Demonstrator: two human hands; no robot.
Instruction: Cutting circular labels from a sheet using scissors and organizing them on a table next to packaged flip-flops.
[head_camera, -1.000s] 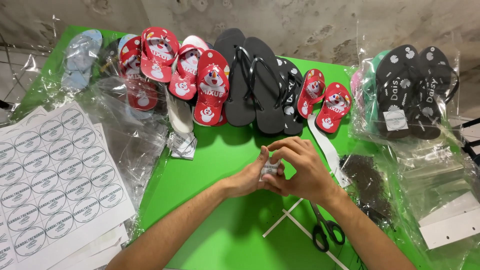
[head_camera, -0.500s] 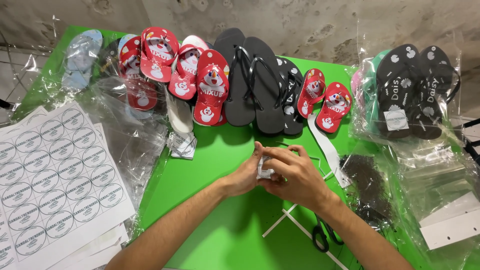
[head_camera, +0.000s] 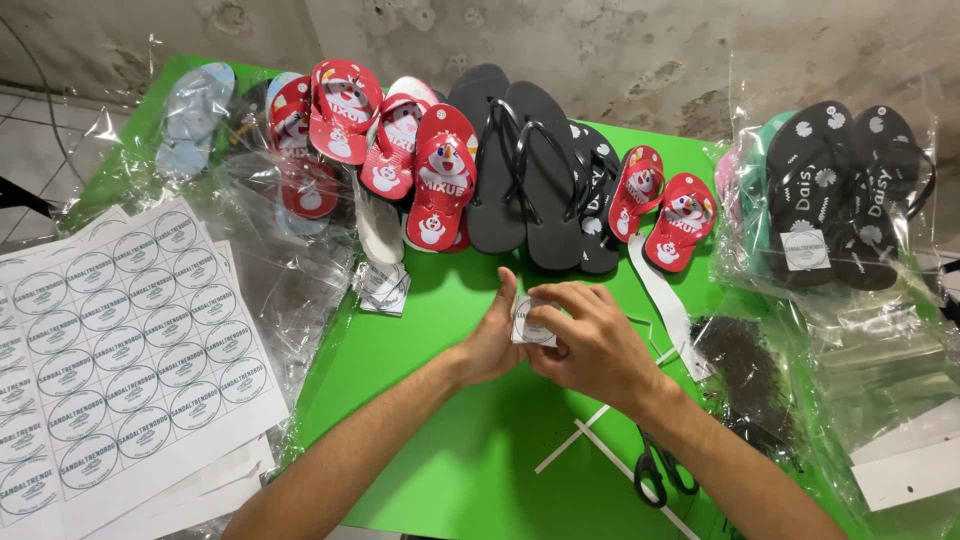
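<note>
Two hands of mine meet at the centre of the frame over the green table (head_camera: 420, 470). My left hand (head_camera: 493, 345) and my right hand (head_camera: 590, 345) both pinch a small square label with a round print (head_camera: 533, 322), thumbs and fingertips closed on its edges, so it sits between them just above the tabletop. Across the top of the frame runs a row of red printed flip-flops (head_camera: 440, 180) and plain black flip-flops (head_camera: 525, 170). At the upper right, black flip-flops in clear bags (head_camera: 840, 190) lie stacked. A sheet of round stickers (head_camera: 120, 340) fills the lower left. Black-handled scissors (head_camera: 660, 470) lie at the lower right, near my right forearm.
</note>
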